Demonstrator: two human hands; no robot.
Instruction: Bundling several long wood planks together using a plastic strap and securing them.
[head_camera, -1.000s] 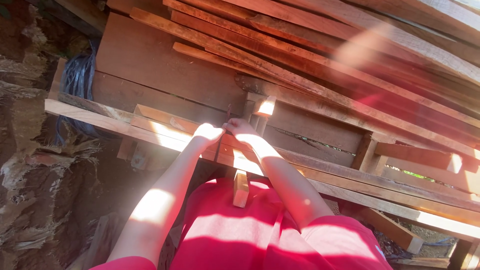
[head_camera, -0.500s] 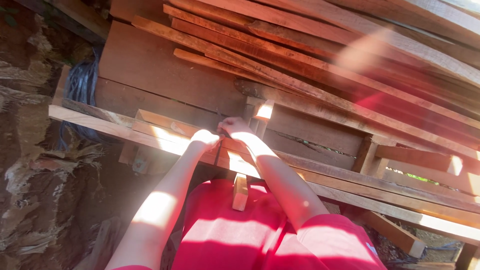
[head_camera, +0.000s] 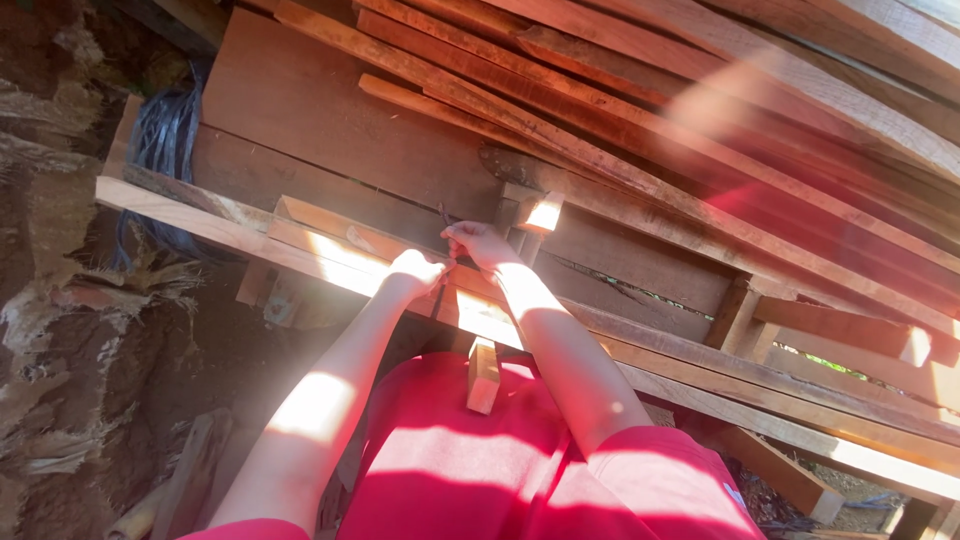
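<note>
Head view, looking down: both hands meet at a narrow wooden strip (head_camera: 330, 250) lying along the edge of a rough timber frame, in hard sunlight. The left hand (head_camera: 415, 272) is curled into a loose fist over the strip, fingers clenched around something glare hides. The right hand (head_camera: 478, 243) sits just beside it, fingers pinched on a thin dark tool (head_camera: 443, 218) that pokes up above the knuckles; what kind of tool cannot be told. Compared with a second ago, the hands sit in nearly the same spot on the strip, close together, and only the camera has drifted slightly, which suggests steady close work at one point rather than a move along the wood. A short wood block (head_camera: 484, 375) hangs below the frame over the person's red shorts (head_camera: 470, 470). Stacked planks (head_camera: 640, 110) slope behind.
</note>
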